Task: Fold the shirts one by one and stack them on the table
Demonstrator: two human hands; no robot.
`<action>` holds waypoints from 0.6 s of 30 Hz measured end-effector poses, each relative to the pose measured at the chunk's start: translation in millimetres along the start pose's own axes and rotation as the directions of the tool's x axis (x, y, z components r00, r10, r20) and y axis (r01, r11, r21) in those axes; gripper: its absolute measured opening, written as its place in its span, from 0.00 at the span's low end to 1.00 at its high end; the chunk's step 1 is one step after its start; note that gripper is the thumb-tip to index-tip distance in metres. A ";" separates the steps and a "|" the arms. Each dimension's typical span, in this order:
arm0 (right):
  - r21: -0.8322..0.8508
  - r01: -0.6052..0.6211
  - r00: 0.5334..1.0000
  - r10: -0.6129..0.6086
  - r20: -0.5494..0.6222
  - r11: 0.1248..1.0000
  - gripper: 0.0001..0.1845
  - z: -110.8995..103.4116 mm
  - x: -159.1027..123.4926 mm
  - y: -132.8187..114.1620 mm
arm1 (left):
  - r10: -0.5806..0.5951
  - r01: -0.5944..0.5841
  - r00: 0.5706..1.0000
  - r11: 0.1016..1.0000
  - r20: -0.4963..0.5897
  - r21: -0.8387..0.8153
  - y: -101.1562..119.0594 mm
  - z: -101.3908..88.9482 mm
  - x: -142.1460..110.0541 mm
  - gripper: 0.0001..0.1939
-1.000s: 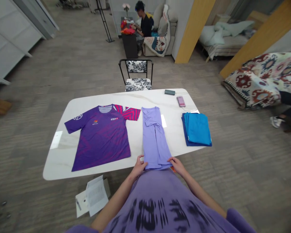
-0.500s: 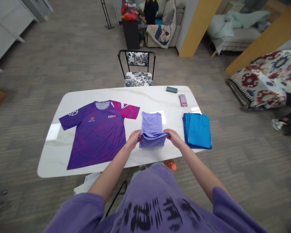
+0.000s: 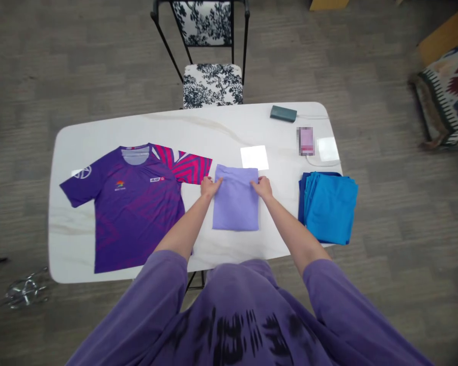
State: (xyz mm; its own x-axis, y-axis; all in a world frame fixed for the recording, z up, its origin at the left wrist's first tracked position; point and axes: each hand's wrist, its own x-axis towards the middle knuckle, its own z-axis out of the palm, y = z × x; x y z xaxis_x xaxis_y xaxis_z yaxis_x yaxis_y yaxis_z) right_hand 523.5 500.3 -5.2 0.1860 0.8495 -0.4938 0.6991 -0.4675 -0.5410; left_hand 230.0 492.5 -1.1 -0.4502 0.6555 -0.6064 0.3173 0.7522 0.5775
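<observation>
A folded lavender shirt (image 3: 235, 208) lies as a neat rectangle near the middle of the white table. My left hand (image 3: 210, 187) pinches its left edge in the upper half, thumb on top. At the opposite edge, my right hand (image 3: 262, 188) grips the cloth the same way, fingers partly hidden. To the left, a purple jersey (image 3: 137, 213) with one pink-striped sleeve is spread flat, its sleeve end close to my left hand. Folded blue garments (image 3: 330, 208) are stacked to the right, with darker blue cloth under the bright blue.
The white marble-look table (image 3: 99, 132) has rounded corners. Toward its far right are a dark green case (image 3: 283, 114) and a pink phone-like item (image 3: 306, 141), with a cable nearby. A patterned chair (image 3: 212, 84) stands at the far side.
The raised near part of the lavender shirt has been folded away from me and now lies flat. Both hands moved toward its far edge. My view tilted down and closer.
</observation>
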 end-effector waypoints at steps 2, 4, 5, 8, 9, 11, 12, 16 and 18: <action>-0.096 -0.051 0.999 0.050 -0.012 0.994 0.27 8.1 5.9 0.7 | 0.027 -0.027 1.000 0.995 -0.007 0.097 2.2 10.5 9.4 0.33; -0.168 -0.072 0.997 0.072 -0.008 0.983 0.22 13.9 10.5 -0.3 | 0.042 -0.040 0.999 0.988 -0.009 0.150 6.0 19.2 15.3 0.27; -0.176 -0.062 0.998 0.063 0.002 0.982 0.19 15.8 11.8 -0.7 | 0.039 -0.038 0.999 0.988 -0.004 0.148 7.9 22.8 16.6 0.25; -0.028 -0.015 0.999 0.016 0.036 0.999 0.12 16.9 8.7 -0.5 | 0.027 -0.030 0.999 0.998 0.047 0.054 10.9 28.0 11.0 0.21; 0.057 -0.001 0.999 -0.002 0.046 0.998 0.11 15.7 4.4 -0.2 | 0.028 -0.029 0.997 1.000 0.070 0.008 10.9 27.1 5.4 0.21; 0.194 0.025 0.998 -0.036 0.051 0.981 0.12 11.1 -9.9 -0.2 | 0.035 -0.023 0.993 0.995 0.115 -0.101 9.7 20.3 -11.6 0.22; 0.240 0.040 0.998 -0.051 0.043 0.970 0.13 7.5 -20.3 -0.4 | 0.040 -0.019 0.990 0.988 0.135 -0.156 8.5 14.1 -23.0 0.22; 0.493 0.124 0.991 -0.127 -0.026 0.861 0.20 -15.7 -86.2 1.5 | 0.090 -0.014 0.971 0.947 0.223 -0.320 -2.0 -25.4 -85.7 0.26; 0.626 0.164 0.985 -0.166 -0.056 0.763 0.25 -31.9 -134.4 6.0 | 0.143 -0.041 0.958 0.926 0.248 -0.375 -12.5 -49.1 -125.9 0.25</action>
State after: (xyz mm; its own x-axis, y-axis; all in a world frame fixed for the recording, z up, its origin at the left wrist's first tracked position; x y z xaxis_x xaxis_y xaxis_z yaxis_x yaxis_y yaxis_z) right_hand 524.7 391.1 79.6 0.1061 0.9276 -0.3583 0.1318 -0.3702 -0.9195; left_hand 241.7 397.3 94.9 -0.1789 0.7526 -0.6337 -0.0006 0.6440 0.7650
